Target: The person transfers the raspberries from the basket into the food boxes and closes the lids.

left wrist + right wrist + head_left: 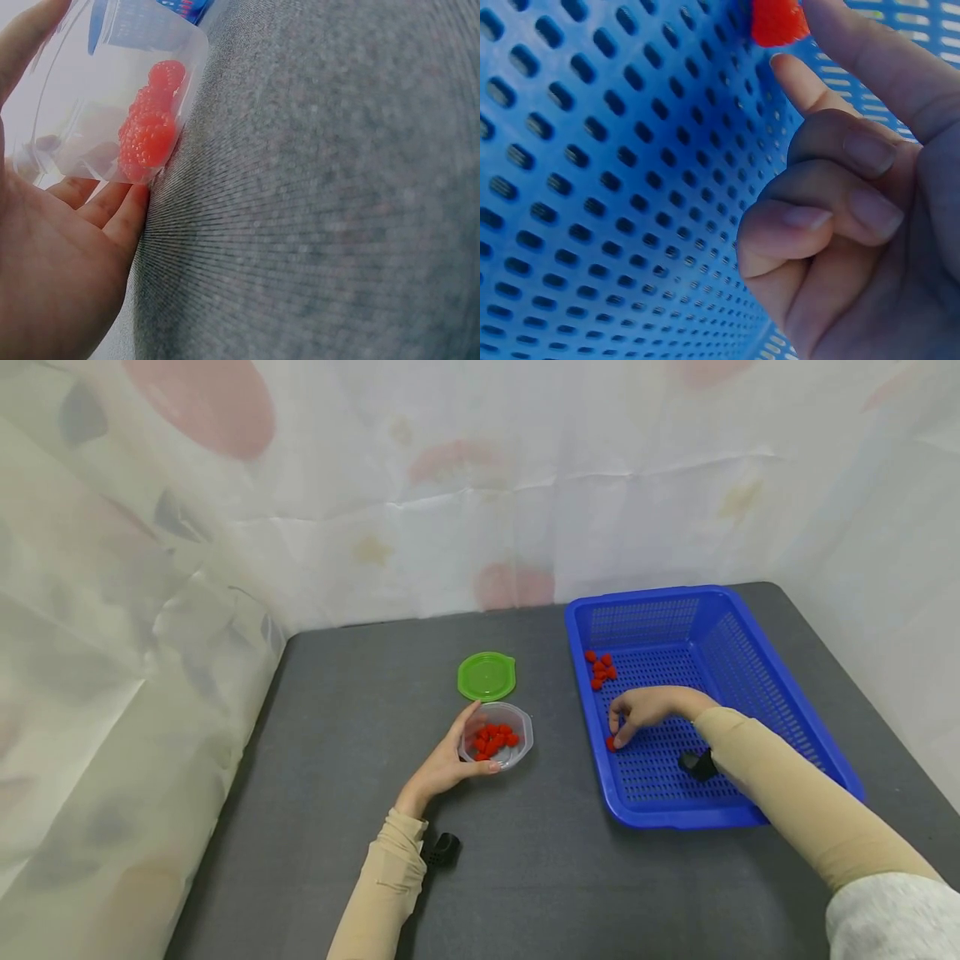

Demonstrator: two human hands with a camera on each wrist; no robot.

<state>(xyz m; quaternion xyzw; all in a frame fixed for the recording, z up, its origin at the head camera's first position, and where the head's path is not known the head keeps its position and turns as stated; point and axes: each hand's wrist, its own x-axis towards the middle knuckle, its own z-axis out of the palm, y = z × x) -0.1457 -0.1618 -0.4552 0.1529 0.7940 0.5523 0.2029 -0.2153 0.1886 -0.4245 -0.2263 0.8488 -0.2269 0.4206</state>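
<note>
My left hand [448, 762] holds a clear plastic tub [527, 739] on the table, thumb on the near side and fingers round the far side. Inside lie several red raspberries [491, 742], bumpy and heaped together in the left wrist view [150, 127]. My right hand [651, 708] reaches down into a blue basket [795, 693] at its left side. Thumb and index finger pinch one raspberry [778, 21] low in the basket; the other fingers are curled into the palm. Further back along the same wall sit several more raspberries [600, 671].
A green lid [487, 677] lies flat just behind the tub. The basket, with perforated floor and raised walls, stands on the right of the grey table [352, 718]. White patterned sheeting [420, 543] hangs behind and along both sides.
</note>
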